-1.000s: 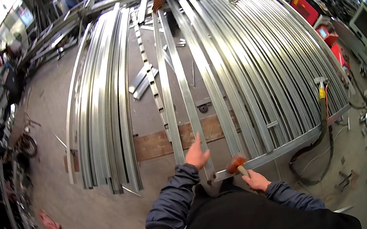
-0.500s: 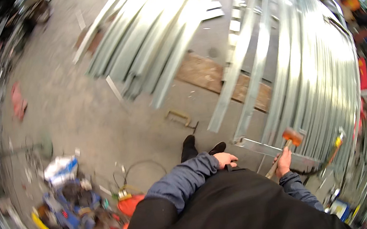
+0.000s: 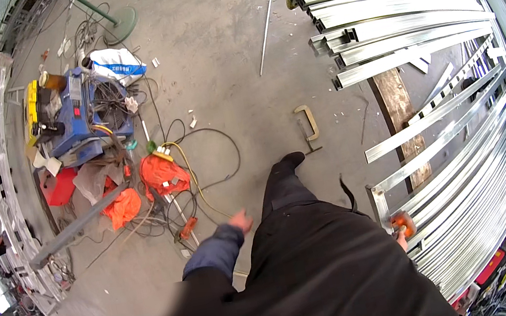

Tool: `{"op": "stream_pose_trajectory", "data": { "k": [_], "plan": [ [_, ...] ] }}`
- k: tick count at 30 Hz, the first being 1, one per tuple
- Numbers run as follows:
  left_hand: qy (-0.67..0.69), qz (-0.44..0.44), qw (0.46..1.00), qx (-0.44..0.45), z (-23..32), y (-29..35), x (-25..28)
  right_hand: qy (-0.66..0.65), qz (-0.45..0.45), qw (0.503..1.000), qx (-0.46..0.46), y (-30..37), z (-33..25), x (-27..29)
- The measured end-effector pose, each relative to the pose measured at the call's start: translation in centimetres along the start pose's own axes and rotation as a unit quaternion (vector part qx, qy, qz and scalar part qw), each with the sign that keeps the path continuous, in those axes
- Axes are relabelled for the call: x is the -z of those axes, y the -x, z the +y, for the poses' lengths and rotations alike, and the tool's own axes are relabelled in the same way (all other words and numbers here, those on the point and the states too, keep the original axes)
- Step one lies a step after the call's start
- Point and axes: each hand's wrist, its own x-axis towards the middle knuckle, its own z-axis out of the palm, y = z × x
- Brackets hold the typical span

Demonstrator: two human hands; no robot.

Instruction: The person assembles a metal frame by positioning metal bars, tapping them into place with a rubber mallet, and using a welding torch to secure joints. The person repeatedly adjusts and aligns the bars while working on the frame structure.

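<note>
At the near end of the metal profiles (image 3: pixel 413 48), the right hand (image 3: pixel 402 240) holds the mallet (image 3: pixel 403 224), its fingers narrow and partly hidden. The orange mallet head lies just forward of the hand; the handle is concealed, so its long axis cannot be determined. The left hand (image 3: pixel 241 221) is over the floor (image 3: pixel 232 40), fingers loosely extended, gripping nothing. Count: one mallet, one C-clamp (image 3: pixel 312 122), one white-and-blue bag (image 3: pixel 116 63).
</note>
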Motion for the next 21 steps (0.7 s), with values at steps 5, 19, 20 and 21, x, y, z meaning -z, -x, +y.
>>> {"op": "stream_pose_trajectory", "data": {
  "k": [5, 19, 20, 21],
  "plan": [
    [0.039, -0.136, 0.982, 0.126, -10.3, 16.5, -10.4, -0.189, -0.004, 0.974, -0.124, 2.8, -0.5, 0.2],
    [0.209, -0.03, 0.966, 0.147, -14.1, 17.3, -4.0, -0.163, 0.084, 0.978, -0.095, 3.0, 0.2, -2.9],
    [0.202, -0.032, 0.968, 0.144, -14.2, 16.5, -2.4, -0.188, 0.088, 0.971, -0.117, 3.1, 0.1, -2.9],
    [0.209, -0.029, 0.968, 0.137, -14.0, 15.3, -1.5, -0.17, 0.098, 0.974, -0.115, 2.6, -1.5, -3.3]
  ]
}}
